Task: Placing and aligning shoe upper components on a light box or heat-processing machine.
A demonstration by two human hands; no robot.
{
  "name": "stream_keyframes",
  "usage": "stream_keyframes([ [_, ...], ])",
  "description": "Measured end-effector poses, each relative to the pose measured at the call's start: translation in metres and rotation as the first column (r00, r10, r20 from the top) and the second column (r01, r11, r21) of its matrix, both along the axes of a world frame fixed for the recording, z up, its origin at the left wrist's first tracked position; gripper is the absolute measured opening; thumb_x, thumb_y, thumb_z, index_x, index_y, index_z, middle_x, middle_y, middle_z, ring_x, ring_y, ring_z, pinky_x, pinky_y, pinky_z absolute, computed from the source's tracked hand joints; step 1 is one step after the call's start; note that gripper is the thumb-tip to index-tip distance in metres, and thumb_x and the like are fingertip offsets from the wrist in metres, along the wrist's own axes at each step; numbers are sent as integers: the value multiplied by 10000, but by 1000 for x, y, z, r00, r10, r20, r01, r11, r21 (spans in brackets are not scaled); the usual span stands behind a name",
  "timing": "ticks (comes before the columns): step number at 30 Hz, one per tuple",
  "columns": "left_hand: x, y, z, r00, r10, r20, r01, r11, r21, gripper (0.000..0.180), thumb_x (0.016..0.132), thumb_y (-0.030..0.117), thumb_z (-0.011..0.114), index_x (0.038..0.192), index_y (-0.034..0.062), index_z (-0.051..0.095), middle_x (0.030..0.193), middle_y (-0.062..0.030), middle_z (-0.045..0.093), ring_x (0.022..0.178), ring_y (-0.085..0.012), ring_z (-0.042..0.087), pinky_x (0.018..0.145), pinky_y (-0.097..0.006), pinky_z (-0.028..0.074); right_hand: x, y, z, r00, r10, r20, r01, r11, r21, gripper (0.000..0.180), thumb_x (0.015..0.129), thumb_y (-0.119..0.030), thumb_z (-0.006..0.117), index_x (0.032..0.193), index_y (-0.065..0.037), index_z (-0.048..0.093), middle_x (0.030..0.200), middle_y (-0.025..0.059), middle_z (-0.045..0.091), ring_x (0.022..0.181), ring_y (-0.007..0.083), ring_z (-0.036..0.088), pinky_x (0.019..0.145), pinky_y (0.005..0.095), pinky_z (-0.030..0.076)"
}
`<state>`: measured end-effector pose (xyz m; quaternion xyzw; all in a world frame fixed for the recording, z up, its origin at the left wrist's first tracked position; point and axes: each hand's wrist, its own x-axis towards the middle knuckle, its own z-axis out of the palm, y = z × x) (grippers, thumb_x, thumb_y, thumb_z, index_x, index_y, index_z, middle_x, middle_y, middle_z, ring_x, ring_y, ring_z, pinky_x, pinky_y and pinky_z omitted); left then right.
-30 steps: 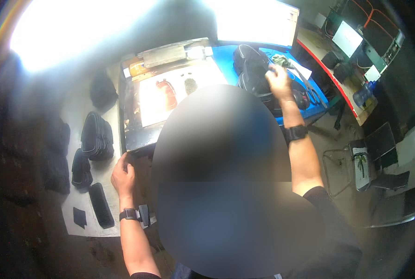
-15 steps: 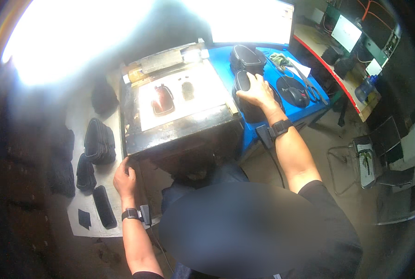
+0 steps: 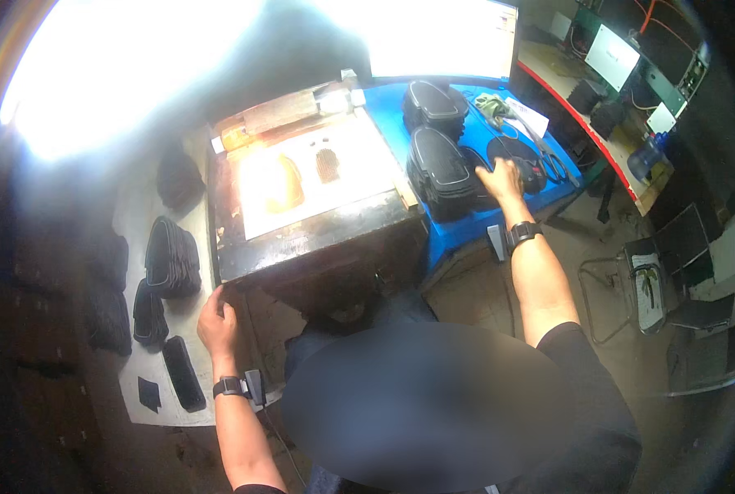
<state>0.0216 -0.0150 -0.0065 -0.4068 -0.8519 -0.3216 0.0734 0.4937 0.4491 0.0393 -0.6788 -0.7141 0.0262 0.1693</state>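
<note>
My left hand (image 3: 217,319) is at the near left corner of the dark-edged work table (image 3: 322,239). Its fingers are loosely extended, touching the corner or very close to it, and nothing shows in the hand. Over the blue tabletop (image 3: 381,100), my right hand (image 3: 503,179) hovers by a low stack of dark pads (image 3: 471,161), thumb and fingers apart. Just left of it stands a front stack of black rounded pads (image 3: 440,163), with a back stack (image 3: 433,107) behind. A computer mouse (image 3: 532,174) lies right of my right hand.
A white sheet (image 3: 347,189) on the work table carries a brightly lit rounded piece (image 3: 283,183) and a small mesh piece (image 3: 327,165). Scissors (image 3: 552,160) lie on the blue tabletop. Pad stacks (image 3: 172,257) stand on the left table. A monitor (image 3: 443,41) rises behind.
My right hand has left the top of the front pad stack and moved right toward the mouse. The rounded piece looks brighter under the light. My left hand has barely moved.
</note>
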Motion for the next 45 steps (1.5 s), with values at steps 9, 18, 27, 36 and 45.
stream_keyframes([
  [9,4,7,5,999,-11,31,11,1000,-12,430,833,96,596,1249,114,701,945,-140,723,826,-276,696,781,-370,535,11,-6,-21,999,37,-5,-36,991,131,534,794,-413,818,1161,-58,663,1217,207,625,1179,393,597,975,503,502],
  [18,3,7,2,999,-12,37,12,1000,-7,434,838,94,606,1263,112,695,994,-137,732,855,-265,703,805,-372,538,13,3,-28,989,145,-20,-134,951,277,353,782,-260,821,1045,-115,636,1003,110,691,1023,341,656,874,468,519],
  [27,12,5,18,989,64,132,-52,994,-95,434,852,88,600,1276,110,686,1003,-119,736,857,-251,697,811,-344,530,17,-26,110,350,451,-821,-81,888,453,226,965,-118,669,1158,-34,587,1043,34,651,951,139,617,880,308,507],
  [36,7,4,13,997,7,75,-9,1000,21,404,849,119,626,1244,126,708,888,-111,715,776,-248,685,736,-360,540,-99,-109,106,-105,191,-976,-484,847,218,441,886,48,541,1301,-44,660,1254,107,681,1098,190,666,983,328,535],
  [45,2,6,9,999,-9,-31,11,998,54,382,855,133,630,1227,112,712,943,-110,737,799,-261,701,743,-361,549,-214,-91,18,35,-166,-985,-747,651,-136,398,884,-5,637,1281,-3,666,1179,117,689,1023,213,668,891,331,553],
])
